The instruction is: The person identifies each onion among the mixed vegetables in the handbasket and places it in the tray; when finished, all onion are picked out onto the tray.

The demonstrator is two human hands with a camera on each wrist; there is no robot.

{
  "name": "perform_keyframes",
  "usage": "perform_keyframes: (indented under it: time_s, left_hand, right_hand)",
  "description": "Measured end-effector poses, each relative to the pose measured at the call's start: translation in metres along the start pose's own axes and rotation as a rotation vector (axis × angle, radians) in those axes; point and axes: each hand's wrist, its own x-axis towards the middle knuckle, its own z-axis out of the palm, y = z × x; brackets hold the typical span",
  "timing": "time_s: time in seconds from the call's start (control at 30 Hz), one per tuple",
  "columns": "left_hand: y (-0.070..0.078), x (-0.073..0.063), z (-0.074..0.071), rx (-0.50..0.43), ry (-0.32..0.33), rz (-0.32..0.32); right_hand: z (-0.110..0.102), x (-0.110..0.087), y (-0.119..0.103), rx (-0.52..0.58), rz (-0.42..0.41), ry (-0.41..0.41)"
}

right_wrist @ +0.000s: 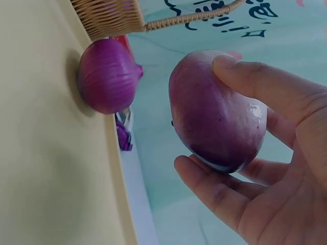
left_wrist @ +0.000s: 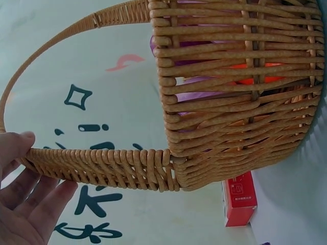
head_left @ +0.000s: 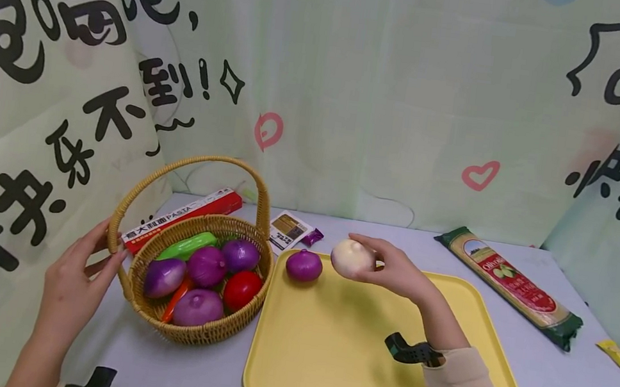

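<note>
My right hand (head_left: 388, 267) holds a smooth, rounded purple-and-white vegetable (right_wrist: 217, 112), like a turnip, above the back of the yellow tray (head_left: 343, 352). The head view shows its white side; the right wrist view shows purple, with the thumb on top and fingers beneath. A purple onion (head_left: 304, 266) sits at the tray's back left corner. My left hand (head_left: 81, 269) pinches the handle (left_wrist: 102, 166) of a wicker basket (head_left: 200, 335) between thumb and fingers. Inside the basket are several purple onions (head_left: 207, 266), a red tomato (head_left: 242, 290), a green vegetable (head_left: 187, 246) and an orange-red vegetable (head_left: 177, 300).
Behind the basket lies a red pasta box (head_left: 182, 216). A small printed packet (head_left: 289, 230) and a purple wrapper (head_left: 313, 238) lie behind the tray. To the right are a long pasta bag (head_left: 508, 282) and a yellow packet (head_left: 618, 357). A printed curtain (head_left: 385, 99) borders the table.
</note>
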Motion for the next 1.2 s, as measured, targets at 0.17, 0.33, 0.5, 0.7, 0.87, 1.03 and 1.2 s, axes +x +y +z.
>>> perform_keyframes:
  time_s: [0.17, 0.33, 0.5, 0.7, 0.87, 1.03, 1.2]
  left_hand:
    - [0.001, 0.0, -0.001, -0.016, -0.014, 0.002]
    - [-0.001, -0.001, -0.001, -0.012, -0.009, 0.002]
    - [-0.002, -0.001, 0.0, -0.008, -0.004, 0.007]
    - [-0.001, 0.0, 0.0, -0.018, -0.006, 0.012]
    - [-0.001, -0.001, -0.001, -0.022, -0.016, 0.002]
    - [-0.001, 0.0, -0.001, -0.018, -0.019, -0.004]
    - [-0.001, -0.001, -0.001, -0.02, -0.015, -0.001]
  right_hand:
    - [0.0, -0.001, 0.015, 0.0, 0.02, 0.007]
    - [0.002, -0.002, 0.03, 0.002, 0.044, 0.012]
    - [0.004, -0.004, 0.04, 0.03, 0.067, 0.013]
    - [0.005, -0.005, 0.048, 0.046, 0.087, 0.01]
    - [0.007, -0.005, 0.053, 0.042, 0.116, 0.008]
    - [0.01, -0.006, 0.056, 0.042, 0.127, -0.003]
    - [0.012, -0.007, 0.055, 0.06, 0.14, -0.006]
